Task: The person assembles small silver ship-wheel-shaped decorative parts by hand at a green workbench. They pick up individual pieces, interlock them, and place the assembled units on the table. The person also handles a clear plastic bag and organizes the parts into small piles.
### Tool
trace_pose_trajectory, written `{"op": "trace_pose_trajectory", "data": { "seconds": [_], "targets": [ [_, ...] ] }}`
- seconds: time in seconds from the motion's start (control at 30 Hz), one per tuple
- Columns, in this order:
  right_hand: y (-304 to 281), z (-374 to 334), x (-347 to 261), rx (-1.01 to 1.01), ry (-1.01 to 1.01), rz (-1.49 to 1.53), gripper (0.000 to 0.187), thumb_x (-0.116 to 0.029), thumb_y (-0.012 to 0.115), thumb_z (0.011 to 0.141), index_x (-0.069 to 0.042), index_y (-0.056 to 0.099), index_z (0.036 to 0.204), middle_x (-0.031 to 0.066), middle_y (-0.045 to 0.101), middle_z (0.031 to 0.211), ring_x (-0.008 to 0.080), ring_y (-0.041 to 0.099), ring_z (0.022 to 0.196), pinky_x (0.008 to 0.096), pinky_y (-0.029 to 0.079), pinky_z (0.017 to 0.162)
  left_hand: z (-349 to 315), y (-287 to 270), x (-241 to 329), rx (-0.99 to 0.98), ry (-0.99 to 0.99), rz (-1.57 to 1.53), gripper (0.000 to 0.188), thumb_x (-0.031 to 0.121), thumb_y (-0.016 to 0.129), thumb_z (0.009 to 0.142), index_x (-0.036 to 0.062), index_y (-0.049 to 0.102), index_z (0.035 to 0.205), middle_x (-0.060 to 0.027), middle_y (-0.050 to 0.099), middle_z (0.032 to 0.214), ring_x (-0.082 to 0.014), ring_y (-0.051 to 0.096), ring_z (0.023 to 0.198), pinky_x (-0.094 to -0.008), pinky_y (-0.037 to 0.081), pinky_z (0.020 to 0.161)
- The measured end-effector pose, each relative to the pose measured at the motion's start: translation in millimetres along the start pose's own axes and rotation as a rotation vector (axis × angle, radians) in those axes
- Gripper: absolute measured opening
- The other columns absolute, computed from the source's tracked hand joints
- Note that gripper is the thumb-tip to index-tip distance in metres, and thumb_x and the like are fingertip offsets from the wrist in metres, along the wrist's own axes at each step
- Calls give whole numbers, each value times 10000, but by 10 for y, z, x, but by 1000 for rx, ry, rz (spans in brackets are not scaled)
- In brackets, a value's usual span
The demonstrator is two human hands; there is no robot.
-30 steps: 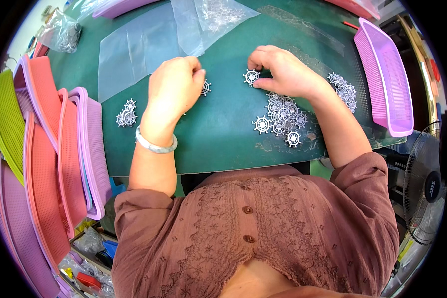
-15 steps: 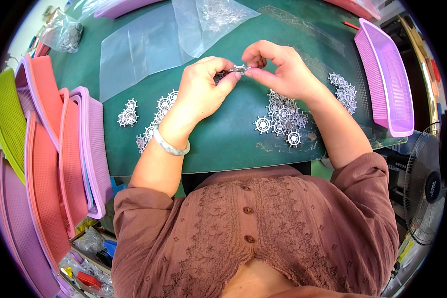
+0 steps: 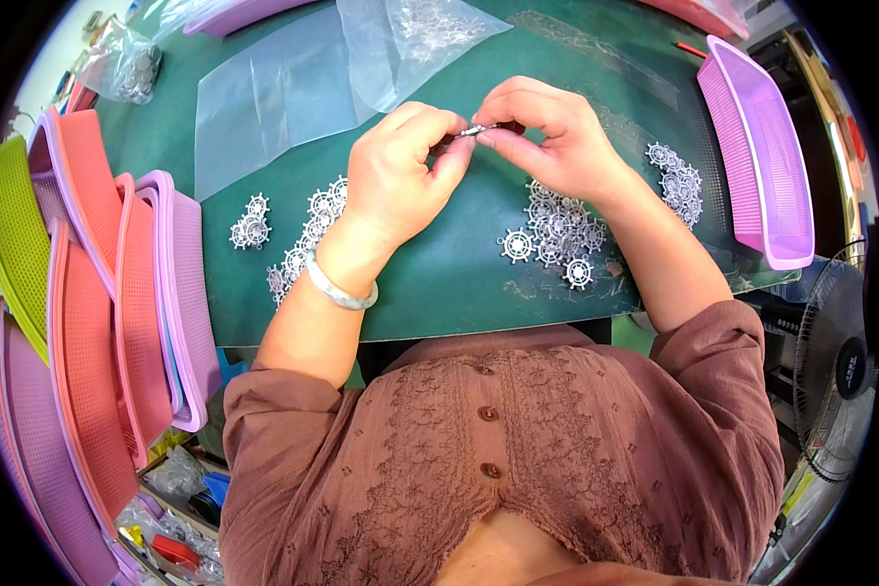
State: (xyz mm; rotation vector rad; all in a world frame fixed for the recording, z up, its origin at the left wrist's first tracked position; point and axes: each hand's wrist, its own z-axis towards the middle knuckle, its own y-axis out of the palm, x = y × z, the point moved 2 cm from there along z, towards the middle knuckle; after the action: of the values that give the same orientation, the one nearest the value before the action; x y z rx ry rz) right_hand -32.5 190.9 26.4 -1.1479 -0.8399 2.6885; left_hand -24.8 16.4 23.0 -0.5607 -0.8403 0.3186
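Left hand (image 3: 400, 168): grip pinched on a small silver piece (image 3: 474, 130), seen edge-on, upper centre of the frame
Right hand (image 3: 549, 127): grip closed on the piece's other side
Silver wheel heap (image 3: 560, 225): right of centre, on the green worktop (image 3: 439, 278)
Silver wheel row (image 3: 313, 228): left of centre, beside the left forearm
Purple basket (image 3: 745, 166): upper right

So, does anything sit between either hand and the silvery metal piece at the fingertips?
Nothing visible does: the left hand and right hand both pinch the silvery metal piece directly. The loose wheel-shaped pieces lie on the green tabletop, not between them.
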Motion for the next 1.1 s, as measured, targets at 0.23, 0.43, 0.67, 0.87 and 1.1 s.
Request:
{"op": "trace_pose_trajectory", "data": {
  "seconds": [0.23,0.43,0.67,0.87,1.1],
  "targets": [
    [21,-24,45,100,131,208,101,-10,640,789,-13,628,889,39,617,805,107,583,720,235,475,657,11,-2,-1,-39,-62,-101,123,31,694,712,13,645,824,-49,589,716,-122,547,614,-242,433,536],
    [47,-38,75,104,151,263,115,-15,638,793,-17,627,907,35,620,838,100,582,747,232,478,684,16,-18,-9,27,-50,-125,82,14,685,721,5,638,788,-46,583,704,-113,526,607,-229,408,531],
    [41,-37,86,113,125,245,122,-11,633,788,-13,620,909,37,621,843,107,585,751,236,482,694,21,-32,20,92,15,-118,71,-2,677,728,6,635,784,-46,589,716,-112,524,610,-229,408,524],
    [35,-34,84,107,109,190,128,-6,635,774,-7,613,900,47,619,830,107,586,742,238,482,685,19,-35,16,103,45,-116,77,-8,680,726,4,635,788,-49,594,721,-111,525,605,-226,413,520],
    [40,-27,83,87,98,153,111,-6,634,770,-5,610,878,45,616,822,112,578,716,243,480,663,20,-40,39,120,82,-113,87,-6,688,723,-1,637,793,-56,603,740,-110,533,609,-227,420,522]
  ]
}}
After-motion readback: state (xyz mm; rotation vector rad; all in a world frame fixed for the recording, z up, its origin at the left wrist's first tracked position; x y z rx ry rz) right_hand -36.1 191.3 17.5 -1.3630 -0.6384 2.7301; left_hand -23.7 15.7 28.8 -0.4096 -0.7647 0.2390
